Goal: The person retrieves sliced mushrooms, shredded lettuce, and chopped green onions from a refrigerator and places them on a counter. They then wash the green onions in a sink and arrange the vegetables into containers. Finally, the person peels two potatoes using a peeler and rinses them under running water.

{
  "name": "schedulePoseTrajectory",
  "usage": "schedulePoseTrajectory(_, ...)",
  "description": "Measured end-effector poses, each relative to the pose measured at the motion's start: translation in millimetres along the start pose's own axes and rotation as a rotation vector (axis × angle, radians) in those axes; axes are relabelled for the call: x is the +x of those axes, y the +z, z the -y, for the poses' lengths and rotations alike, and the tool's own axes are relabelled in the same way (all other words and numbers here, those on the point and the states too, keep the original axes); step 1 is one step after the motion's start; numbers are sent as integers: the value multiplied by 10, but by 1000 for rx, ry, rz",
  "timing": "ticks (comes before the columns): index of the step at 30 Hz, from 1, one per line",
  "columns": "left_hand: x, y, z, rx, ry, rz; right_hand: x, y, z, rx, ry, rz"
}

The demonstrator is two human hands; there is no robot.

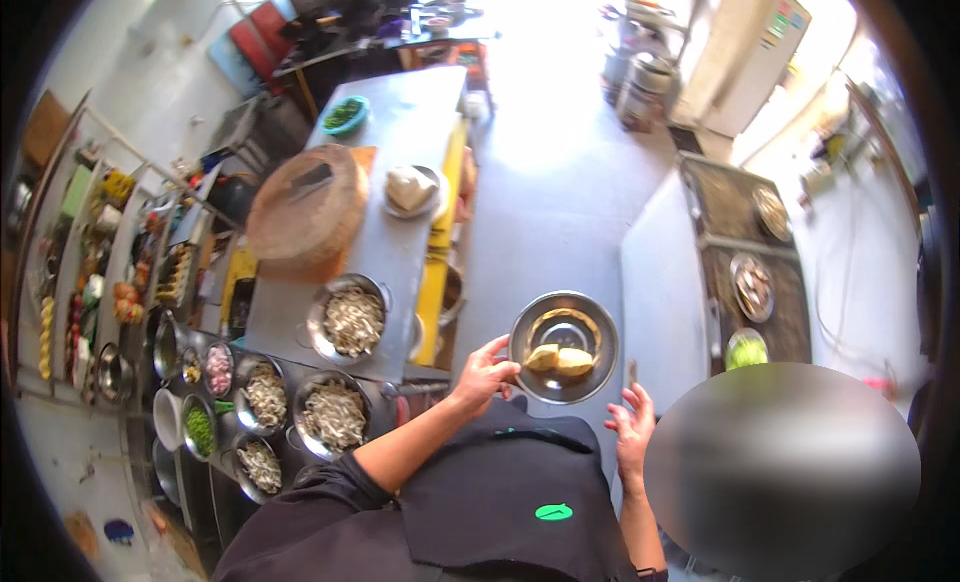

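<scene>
My left hand (487, 375) grips the rim of a round stainless steel bowl (564, 387) at its left side, holding it in front of my apron. Pale yellow peeled pieces (559, 360) of some food lie together in the bowl, and its shiny wall mirrors them. My right hand (632, 420) is just to the right of the bowl, apart from it, with fingers spread and nothing held. To the left, a steel bowl of sliced mushrooms (354, 319) stands on a metal worktable (401, 259).
A round wooden chopping block (304, 207) with a cleaver lies on the worktable. Several bowls of food stand at lower left, beside a shelf of vegetables (127, 300). At right is a counter (664, 282) holding plates. A large blurred oval hides the lower right.
</scene>
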State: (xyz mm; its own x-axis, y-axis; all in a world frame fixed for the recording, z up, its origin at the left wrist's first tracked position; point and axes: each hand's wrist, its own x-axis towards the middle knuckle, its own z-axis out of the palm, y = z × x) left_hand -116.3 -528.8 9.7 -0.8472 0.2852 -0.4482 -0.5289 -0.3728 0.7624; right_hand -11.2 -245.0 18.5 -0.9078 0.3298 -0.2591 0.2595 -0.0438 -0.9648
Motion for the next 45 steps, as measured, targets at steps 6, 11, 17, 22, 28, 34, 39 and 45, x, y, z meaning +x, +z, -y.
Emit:
schedulePoseTrajectory(6,1290,-489,-623,-149,172,-279,1212,-580,-1071,5,285,-24)
schedulePoseTrajectory(11,2359,-839,-1155,-326,293,-398,2041,-1820,-2719,-624,279,44)
schedulePoseTrajectory(17,3416,-1363,-1836,-568,342,-689,2797,-1311,-1978,-336,730,-58)
schedulePoseTrajectory(22,4612,-2079,-2053,-744,236,-891,3180,-1064,-1221,-224,770,-166)
schedulePoseTrajectory(28,5731,-2957,-2429,-628,227,-939,3019,-877,-820,-117,762,-276)
schedulePoseTrajectory(34,6056,-3875,-2621,-608,113,-733,2886,-666,-963,-177,703,-224)
schedulePoseTrajectory(39,5895,-3588,-2770,-671,54,-867,2459,-943,-988,49,661,-925)
schedulePoseTrajectory(45,6332,-1928,-1960,-579,-545,313,2209,-2186,-1343,709,562,-1570)
